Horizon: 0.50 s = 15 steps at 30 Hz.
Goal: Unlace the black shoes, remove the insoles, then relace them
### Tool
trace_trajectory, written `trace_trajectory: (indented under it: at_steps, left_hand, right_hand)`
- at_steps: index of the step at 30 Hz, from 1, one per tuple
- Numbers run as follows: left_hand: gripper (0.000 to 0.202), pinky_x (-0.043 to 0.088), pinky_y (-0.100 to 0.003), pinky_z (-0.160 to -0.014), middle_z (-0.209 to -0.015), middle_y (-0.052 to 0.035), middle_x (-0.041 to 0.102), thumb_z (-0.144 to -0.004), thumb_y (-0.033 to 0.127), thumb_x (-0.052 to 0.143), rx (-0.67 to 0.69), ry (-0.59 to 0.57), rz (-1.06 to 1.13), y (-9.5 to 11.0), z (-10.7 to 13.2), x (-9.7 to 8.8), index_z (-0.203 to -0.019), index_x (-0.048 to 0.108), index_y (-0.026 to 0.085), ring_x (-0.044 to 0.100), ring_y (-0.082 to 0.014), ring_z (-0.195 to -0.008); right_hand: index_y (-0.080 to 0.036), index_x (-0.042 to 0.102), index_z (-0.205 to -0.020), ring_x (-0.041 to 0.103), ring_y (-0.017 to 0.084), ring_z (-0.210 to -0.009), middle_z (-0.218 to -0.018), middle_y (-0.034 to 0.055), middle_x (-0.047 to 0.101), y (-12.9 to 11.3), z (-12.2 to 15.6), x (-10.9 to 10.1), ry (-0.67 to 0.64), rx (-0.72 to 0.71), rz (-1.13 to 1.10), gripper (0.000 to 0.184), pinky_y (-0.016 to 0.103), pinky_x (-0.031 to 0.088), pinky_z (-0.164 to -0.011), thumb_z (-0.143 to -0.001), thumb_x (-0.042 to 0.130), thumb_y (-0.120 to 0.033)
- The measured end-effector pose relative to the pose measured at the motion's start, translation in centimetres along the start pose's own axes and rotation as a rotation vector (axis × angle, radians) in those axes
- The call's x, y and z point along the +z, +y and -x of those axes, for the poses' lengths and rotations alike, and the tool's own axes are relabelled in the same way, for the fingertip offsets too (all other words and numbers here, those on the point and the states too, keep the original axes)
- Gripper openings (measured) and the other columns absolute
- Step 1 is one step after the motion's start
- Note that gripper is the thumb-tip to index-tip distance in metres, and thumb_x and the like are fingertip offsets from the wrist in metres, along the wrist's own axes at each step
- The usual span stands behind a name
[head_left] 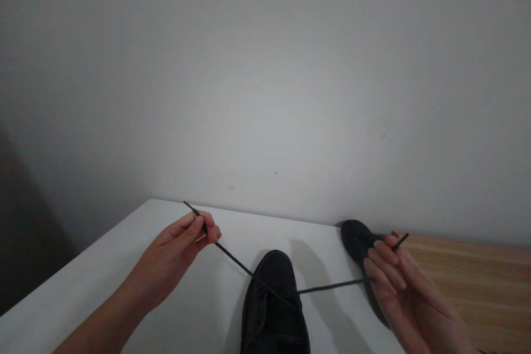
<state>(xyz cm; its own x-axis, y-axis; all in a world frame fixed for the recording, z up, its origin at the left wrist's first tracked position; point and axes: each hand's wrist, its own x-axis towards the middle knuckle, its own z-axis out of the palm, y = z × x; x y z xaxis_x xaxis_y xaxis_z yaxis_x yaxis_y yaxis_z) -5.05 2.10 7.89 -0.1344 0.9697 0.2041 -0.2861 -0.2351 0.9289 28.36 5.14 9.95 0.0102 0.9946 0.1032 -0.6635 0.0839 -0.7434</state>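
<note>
A black shoe [277,315] stands on the white tabletop [174,298], its toe toward the wall and its heel cut off by the bottom of the view. From its front part a dark shoelace [234,259] runs up to the left, where my left hand [178,249] pinches it near the tip. The other end of lace [329,287] stretches almost level to the right into my right hand [400,287], whose fingers are closed around it with the tip poking out. Both ends look taut. The lowest part of the lacing is hard to make out.
A second black shoe [355,238] stands at the right, partly hidden behind my right hand. Beyond it lies a wood-grain surface [468,282]. A plain pale wall [274,94] rises right behind the tabletop. A dark area [25,204] shows at the far left.
</note>
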Motion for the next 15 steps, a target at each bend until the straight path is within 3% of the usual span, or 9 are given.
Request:
trace_trajectory:
  at_steps: [2, 4, 7, 11, 15]
  left_hand:
    - [0.023, 0.049, -0.028, -0.084, -0.07, 0.0012, 0.057, -0.084, 0.04, 0.07, -0.019, 0.04, 0.143, -0.3, 0.0, -0.4, -0.079, 0.066, 0.018, 0.057, -0.0157, -0.08]
    - [0.022, 0.05, -0.022, -0.066, -0.061, 0.0048, 0.047, -0.081, 0.037, 0.073, -0.033, 0.09, 0.234, -0.5, 0.1, -0.9, -0.08, 0.066, 0.017, 0.049, -0.01, -0.062]
    - [0.025, 0.031, -0.015, -0.044, -0.055, 0.0093, 0.03, -0.082, 0.039, 0.072, -0.052, 0.124, 0.222, -1.2, 0.5, -1.7, -0.083, 0.065, 0.015, 0.026, -0.0053, -0.047]
    - [0.031, 0.023, -0.018, -0.044, -0.055, 0.0096, 0.03, -0.09, 0.049, 0.058, -0.069, 0.054, -0.174, -2.1, 1.4, -1.7, -0.091, 0.061, 0.018, 0.024, -0.0072, -0.047]
    - [0.023, 0.038, -0.022, -0.059, -0.06, 0.0046, 0.053, -0.098, 0.038, 0.042, 0.071, -0.207, -0.779, -2.9, 2.6, -0.4, -0.096, 0.06, 0.023, 0.05, -0.0124, -0.057]
  right_hand:
    - [-0.021, 0.066, -0.084, 0.029, 0.004, -0.048, -0.069, -0.0052, 0.036, 0.1, 0.1, -0.9, 0.03, -0.022, 0.039, 0.017, 0.011, 0.041, -0.041, -0.077, 0.078, -0.03]
    - [-0.021, 0.068, -0.081, 0.028, 0.005, -0.047, -0.065, -0.0053, 0.035, 0.3, 0.0, -2.4, 0.032, -0.043, 0.135, 0.017, 0.013, 0.039, -0.038, -0.076, 0.078, -0.034]
    - [-0.023, 0.07, -0.081, 0.035, 0.008, -0.049, -0.065, -0.0023, 0.044, 0.5, -0.2, -5.3, 0.041, -0.101, 0.26, 0.018, 0.017, 0.041, -0.04, -0.072, 0.08, -0.036]
    - [-0.025, 0.073, -0.084, 0.048, 0.011, -0.057, -0.079, 0.0041, 0.063, 1.1, 0.0, -8.0, 0.046, -0.129, 0.524, 0.022, 0.02, 0.047, -0.048, -0.069, 0.081, -0.039]
    - [-0.024, 0.075, -0.087, 0.059, 0.018, -0.072, -0.085, 0.0062, 0.068, 2.3, 1.2, -7.3, -0.067, -0.139, 0.935, 0.026, 0.023, 0.051, -0.06, -0.073, 0.077, -0.046]
